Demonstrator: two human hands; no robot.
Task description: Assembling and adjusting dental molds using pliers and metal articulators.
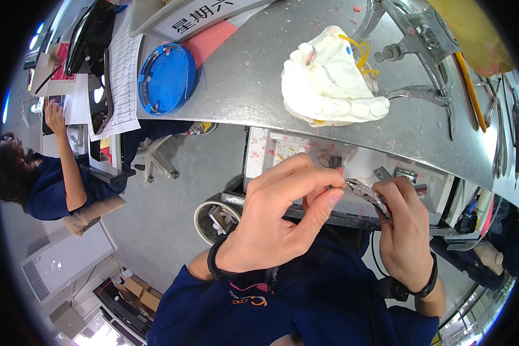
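My right hand (406,230) is closed round the handles of metal pliers (368,193), whose jaws point left. My left hand (282,213) pinches thumb against forefinger right at the jaws' tip. Whatever small piece lies between those fingertips is mostly hidden; only a dark speck shows. Both hands are over an open drawer (259,151) below the bench edge. Beyond them on the metal bench sits a white plaster dental cast (328,81), with a bent wire on one tooth and yellow strands at its right side.
A blue round case (166,79) holding coiled wire lies at the bench's left. More pliers (421,95), an orange-handled tool (472,92) and slim hand tools (504,127) lie at the right. Below stands a waste bin (202,222). A co-worker (52,179) sits far left.
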